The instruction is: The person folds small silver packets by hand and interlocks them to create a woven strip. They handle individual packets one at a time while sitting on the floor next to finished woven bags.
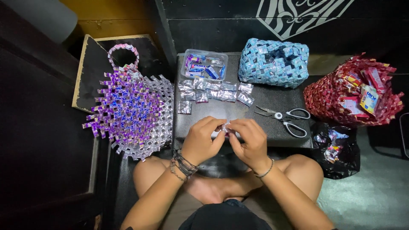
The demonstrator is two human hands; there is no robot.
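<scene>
Home craft corner, floor-level: low black board (272,100) at centre held scissors (284,117), folded foil wrappers (213,91); woven wrapper bags (132,108) at left.

dim room | overhead light on centre | edges dark | sharp, slight wide-angle bend

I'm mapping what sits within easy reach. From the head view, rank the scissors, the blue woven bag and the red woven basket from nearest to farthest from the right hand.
From the right hand:
1. Scissors, just beyond it to the right on the black board.
2. Blue woven bag, at the board's far edge, ahead of the hand.
3. Red woven basket, off the board at far right.
</scene>
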